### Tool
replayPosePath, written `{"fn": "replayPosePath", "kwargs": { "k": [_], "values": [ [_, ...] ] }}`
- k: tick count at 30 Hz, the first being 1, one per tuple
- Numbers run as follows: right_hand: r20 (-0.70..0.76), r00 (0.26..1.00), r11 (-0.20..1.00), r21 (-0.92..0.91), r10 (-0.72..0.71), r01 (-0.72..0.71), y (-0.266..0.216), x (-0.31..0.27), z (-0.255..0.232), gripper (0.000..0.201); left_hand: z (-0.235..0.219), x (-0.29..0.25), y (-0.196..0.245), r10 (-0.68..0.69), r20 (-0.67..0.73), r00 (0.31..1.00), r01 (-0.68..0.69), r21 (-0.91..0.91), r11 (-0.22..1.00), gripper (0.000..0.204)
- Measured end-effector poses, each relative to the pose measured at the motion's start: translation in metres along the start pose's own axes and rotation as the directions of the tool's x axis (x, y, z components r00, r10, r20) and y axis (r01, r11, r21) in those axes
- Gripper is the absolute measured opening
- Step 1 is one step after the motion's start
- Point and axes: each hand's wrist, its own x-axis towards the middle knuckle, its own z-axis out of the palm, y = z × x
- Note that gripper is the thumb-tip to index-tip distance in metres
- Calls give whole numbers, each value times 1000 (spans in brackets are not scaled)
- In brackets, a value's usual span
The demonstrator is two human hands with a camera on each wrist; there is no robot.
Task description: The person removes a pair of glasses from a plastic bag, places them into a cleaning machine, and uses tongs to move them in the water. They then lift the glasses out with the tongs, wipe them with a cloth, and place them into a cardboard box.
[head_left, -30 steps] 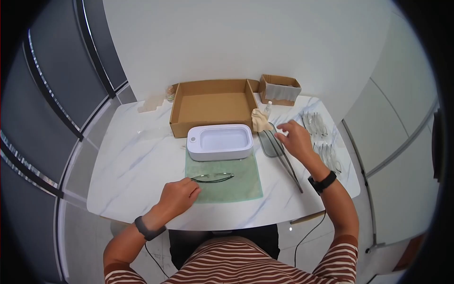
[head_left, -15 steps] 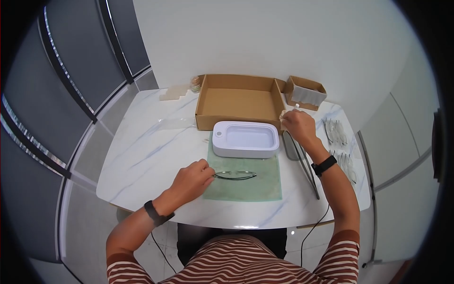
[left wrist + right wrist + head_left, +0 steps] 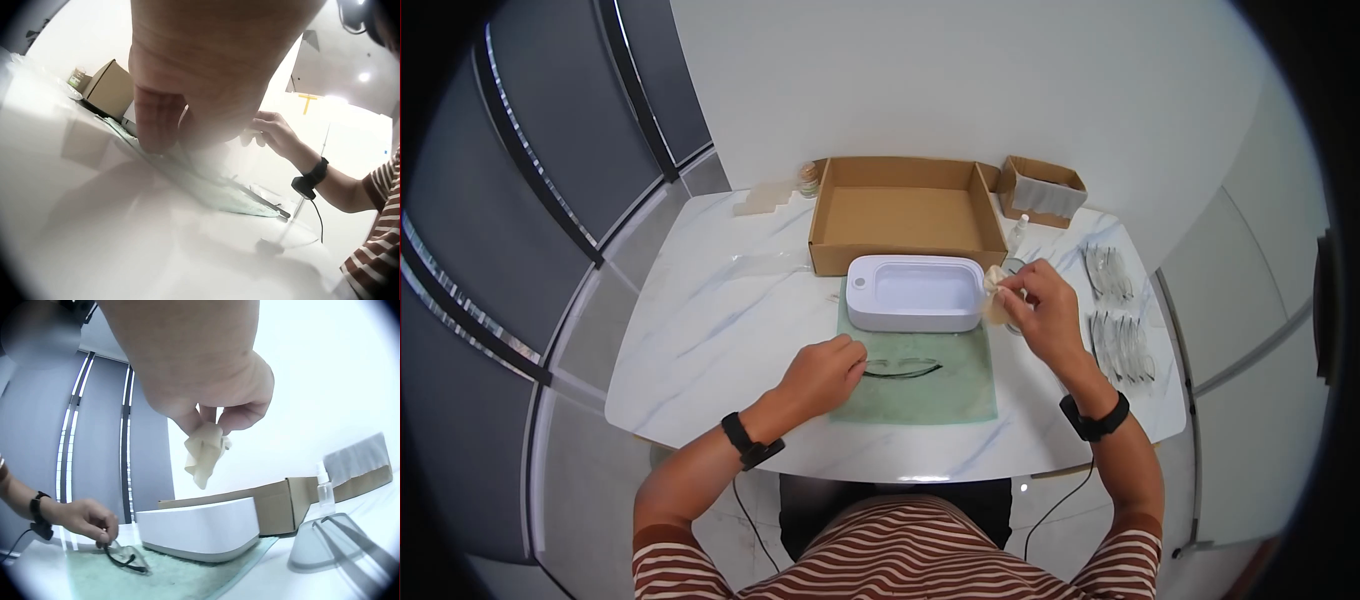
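My left hand [image 3: 828,375] pinches one end of a pair of eyeglasses [image 3: 905,375] with dark temples, low over a green cloth mat [image 3: 915,408]. In the left wrist view that hand hides most of the glasses. My right hand [image 3: 1048,305] pinches a crumpled beige cloth [image 3: 205,455] between thumb and fingers, lifted above the table. The cloth hangs by the right end of a white ultrasonic cleaner [image 3: 915,322], which sits on the mat's far part. Long tweezers [image 3: 353,544] lie across a grey tray [image 3: 306,559], mostly behind my right hand in the head view.
Behind the cleaner stands a wide open cardboard box [image 3: 905,257]. A spray bottle [image 3: 1018,232] and a smaller box [image 3: 1045,205] are at the back right. Several bagged glasses [image 3: 1120,348] lie along the right side. A small jar [image 3: 808,180] is at the back left.
My right hand reached to the beige cloth by the spray bottle, picked it up and brought it nearer me. My left hand stays on the glasses. The head view has shifted.
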Motion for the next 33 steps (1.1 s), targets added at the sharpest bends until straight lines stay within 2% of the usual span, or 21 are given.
{"fn": "replayPosePath", "kwargs": {
  "k": [1,4,5,8,9,10,11,13,14,16,17,18,19,26,28,33],
  "values": [
    [1,1000,1000,7,5,-5,-7,-7,0,8,1,2,0,6,-4,1000,-6,-3,1000,8],
    [190,981,986,164,-32,0,-28,-22,-3,6,2,6,1,-3,14,1000,3,21,1000,5],
    [189,982,986,164,-28,-3,-31,-26,0,6,3,7,0,-1,18,1000,1,21,1000,5],
    [248,960,974,211,-134,82,-38,-35,8,9,3,12,0,-6,-4,1000,6,24,1000,4],
    [243,961,974,209,-133,82,-40,-36,11,9,2,14,3,-95,27,995,95,-24,995,6],
    [261,945,968,203,-196,145,-42,-37,14,11,2,16,5,-181,66,981,186,-69,980,7],
    [278,926,958,198,-256,205,-44,-37,18,15,2,17,6,-177,70,982,182,-66,981,7],
    [259,926,952,206,-275,225,-48,-39,30,16,5,21,10,-344,117,932,361,-199,911,11],
    [232,911,936,176,-341,306,-52,-39,35,16,5,23,12,-341,120,932,359,-199,912,11],
    [212,877,902,128,-430,412,-57,-42,47,19,1,31,21,-452,276,848,523,-305,796,14],
    [214,877,902,128,-431,413,-57,-44,53,19,3,33,22,-453,275,848,524,-307,795,14],
    [256,852,889,87,-457,450,-56,-46,59,20,5,36,23,-481,382,789,612,-418,672,16],
    [300,825,871,48,-479,489,-55,-47,65,21,6,37,22,-483,489,726,688,-504,523,18],
    [339,759,804,-12,-556,594,-44,-43,74,26,12,36,10,-449,614,649,760,-550,346,19],
    [348,740,787,-8,-576,617,-44,-41,73,28,12,35,9,-411,675,612,788,-561,254,19],
    [445,712,798,11,-543,602,-37,-32,62,30,7,34,8,-371,727,578,816,-523,246,17]
  ]
}}
